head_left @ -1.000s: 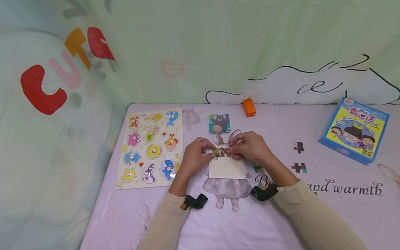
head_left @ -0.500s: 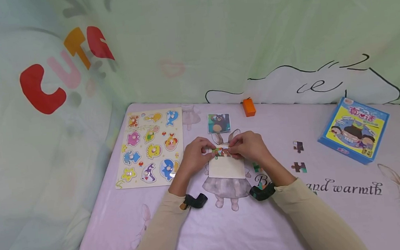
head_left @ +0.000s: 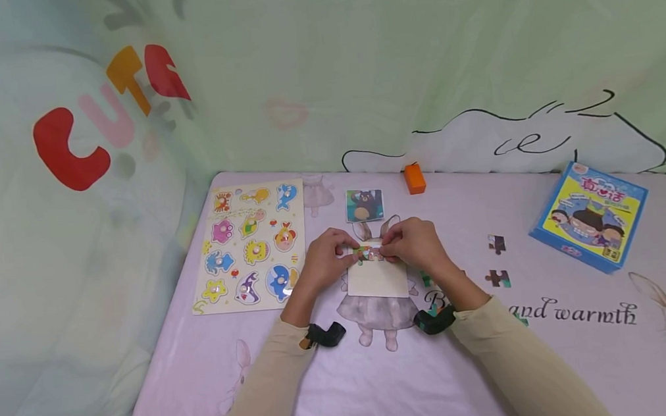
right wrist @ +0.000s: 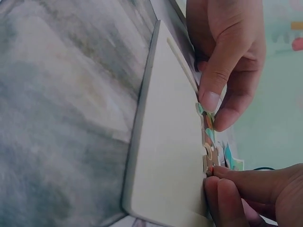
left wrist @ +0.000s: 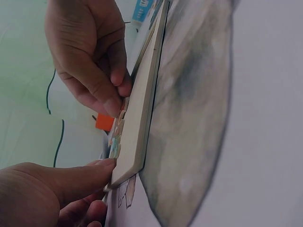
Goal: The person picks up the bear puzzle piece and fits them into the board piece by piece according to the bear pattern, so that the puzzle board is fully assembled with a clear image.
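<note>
In the head view, a pale wooden puzzle board (head_left: 377,279) lies on the cloth, with a row of joined jigsaw pieces (head_left: 371,253) along its far edge. My left hand (head_left: 330,261) pinches the row's left end between thumb and fingers. At the opposite end, my right hand (head_left: 415,246) pinches a jigsaw piece with thumb and fingertips, hiding part of it. The right wrist view shows the right thumb against a brown piece (right wrist: 209,152), while the left thumb touches a green one. The lower part of the board is bare wood.
Beyond the board lies a bear picture card (head_left: 364,205), with an orange block (head_left: 415,179) behind it. A sea-animal peg puzzle (head_left: 249,248) is at left. Loose jigsaw pieces (head_left: 498,278) lie at right, some partly behind the right forearm, near a blue game box (head_left: 592,215).
My right hand and forearm have shifted very slightly. The left hand stays at the row's left end, and the board and loose pieces have not moved.
</note>
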`<state>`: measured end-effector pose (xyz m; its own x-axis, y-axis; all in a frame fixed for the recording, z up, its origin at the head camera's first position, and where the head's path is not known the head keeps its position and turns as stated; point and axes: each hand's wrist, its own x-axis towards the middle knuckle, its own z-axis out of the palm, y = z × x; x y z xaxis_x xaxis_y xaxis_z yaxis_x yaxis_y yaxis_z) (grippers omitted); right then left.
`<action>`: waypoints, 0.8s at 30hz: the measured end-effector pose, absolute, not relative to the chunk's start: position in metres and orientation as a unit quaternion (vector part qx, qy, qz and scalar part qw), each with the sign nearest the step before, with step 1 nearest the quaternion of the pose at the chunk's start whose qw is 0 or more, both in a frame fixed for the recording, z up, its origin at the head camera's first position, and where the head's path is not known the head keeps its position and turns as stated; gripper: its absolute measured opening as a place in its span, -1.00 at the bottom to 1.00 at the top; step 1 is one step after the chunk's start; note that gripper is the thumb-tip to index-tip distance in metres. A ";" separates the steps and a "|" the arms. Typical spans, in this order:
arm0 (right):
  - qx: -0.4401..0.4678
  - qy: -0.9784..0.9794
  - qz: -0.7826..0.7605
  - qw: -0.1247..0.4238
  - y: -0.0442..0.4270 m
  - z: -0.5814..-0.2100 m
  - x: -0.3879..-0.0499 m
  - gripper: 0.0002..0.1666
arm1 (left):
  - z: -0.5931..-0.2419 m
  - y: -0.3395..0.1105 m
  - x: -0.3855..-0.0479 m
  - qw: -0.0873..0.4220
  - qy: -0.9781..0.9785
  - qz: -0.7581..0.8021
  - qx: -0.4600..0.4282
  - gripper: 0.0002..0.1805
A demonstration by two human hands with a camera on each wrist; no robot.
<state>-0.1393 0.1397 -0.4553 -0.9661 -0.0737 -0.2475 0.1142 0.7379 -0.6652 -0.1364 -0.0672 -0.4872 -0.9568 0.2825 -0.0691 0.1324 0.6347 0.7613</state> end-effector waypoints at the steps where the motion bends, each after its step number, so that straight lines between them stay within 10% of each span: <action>1: 0.008 0.924 -0.361 0.128 0.140 -0.455 -0.139 -0.82 | -0.487 -0.067 -0.136 0.092 0.900 0.411 0.114 -0.83; 24: 0.014 0.924 -0.353 0.148 0.149 -0.457 -0.141 -0.85 | -0.488 -0.059 -0.136 0.065 0.904 0.415 0.085 -0.87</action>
<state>-0.1410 0.1485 -0.4571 -0.9557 -0.0788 -0.2835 0.1305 0.7498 -0.6487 -0.1357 -0.0591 -0.4881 -0.9768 0.2086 -0.0475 0.1000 0.6413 0.7607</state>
